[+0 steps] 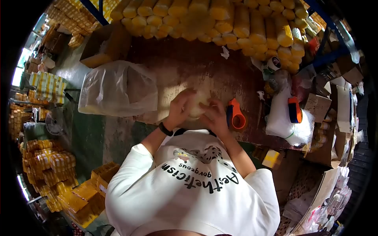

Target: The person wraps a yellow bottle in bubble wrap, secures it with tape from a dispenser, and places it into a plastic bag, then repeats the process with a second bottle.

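Observation:
Close to my body, at the near edge of the reddish-brown table [173, 59], a pale round item [198, 105] lies between my hands. My left hand [182, 105] is on its left side with fingers curved against it, a black band on the wrist. From the right, my right hand [214, 114] touches it with bent fingers. The item is blurred, so its exact kind is unclear. An orange and blue tape dispenser [237, 116] is just right of my right hand. To the left of my hands, a clear plastic bag [118, 90] lies over the table edge.
Yellow wrapped rolls [197, 19] are piled along the far side. A cardboard box [106, 45] stands at the back left. On the right are bubble wrap [281, 118] and a second tape dispenser [295, 110]. Taped parcels [84, 198] sit at lower left, near a fan [55, 122].

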`<state>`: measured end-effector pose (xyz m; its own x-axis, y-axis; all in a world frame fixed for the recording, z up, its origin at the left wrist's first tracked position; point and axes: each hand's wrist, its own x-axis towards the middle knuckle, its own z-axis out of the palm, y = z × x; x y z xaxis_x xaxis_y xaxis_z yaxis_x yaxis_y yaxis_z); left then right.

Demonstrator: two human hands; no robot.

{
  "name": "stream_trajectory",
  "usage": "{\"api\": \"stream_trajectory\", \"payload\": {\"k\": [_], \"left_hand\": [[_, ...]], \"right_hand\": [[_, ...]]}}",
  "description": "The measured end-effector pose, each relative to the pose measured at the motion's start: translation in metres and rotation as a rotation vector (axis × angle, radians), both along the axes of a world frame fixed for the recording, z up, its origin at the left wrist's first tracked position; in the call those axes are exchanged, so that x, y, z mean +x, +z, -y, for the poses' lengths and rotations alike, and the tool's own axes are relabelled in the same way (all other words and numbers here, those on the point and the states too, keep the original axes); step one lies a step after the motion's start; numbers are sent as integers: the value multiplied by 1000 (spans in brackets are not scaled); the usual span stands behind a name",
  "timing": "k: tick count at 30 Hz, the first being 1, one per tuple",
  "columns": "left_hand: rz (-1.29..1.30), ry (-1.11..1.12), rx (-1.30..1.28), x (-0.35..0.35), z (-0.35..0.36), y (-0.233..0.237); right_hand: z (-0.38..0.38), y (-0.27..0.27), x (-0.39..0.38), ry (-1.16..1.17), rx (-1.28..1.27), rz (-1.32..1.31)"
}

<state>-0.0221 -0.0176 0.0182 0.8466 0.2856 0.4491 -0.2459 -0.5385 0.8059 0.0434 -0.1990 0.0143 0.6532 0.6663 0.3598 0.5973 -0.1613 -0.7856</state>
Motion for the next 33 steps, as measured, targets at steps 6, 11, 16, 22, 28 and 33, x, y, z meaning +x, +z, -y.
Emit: {"api": "stream_trajectory", "payload": {"k": [6, 11, 16, 22, 28, 33], "left_hand": [[136, -149, 345, -12, -7, -7], [87, -106, 218, -16, 4, -3], [25, -89, 48, -16, 8, -7], [-14, -142, 99, -10, 2, -8], [-122, -161, 137, -14, 5, 22], [-11, -147, 359, -4, 3, 48]], "right_hand": [[20, 5, 12, 78, 59, -136], [72, -41, 32, -280, -445, -376], [105, -134, 40, -364, -1131, 171], [87, -114, 35, -566, -837, -351], [127, -33, 7, -312, 170, -808], [115, -6, -12, -55, 370, -686]]}}
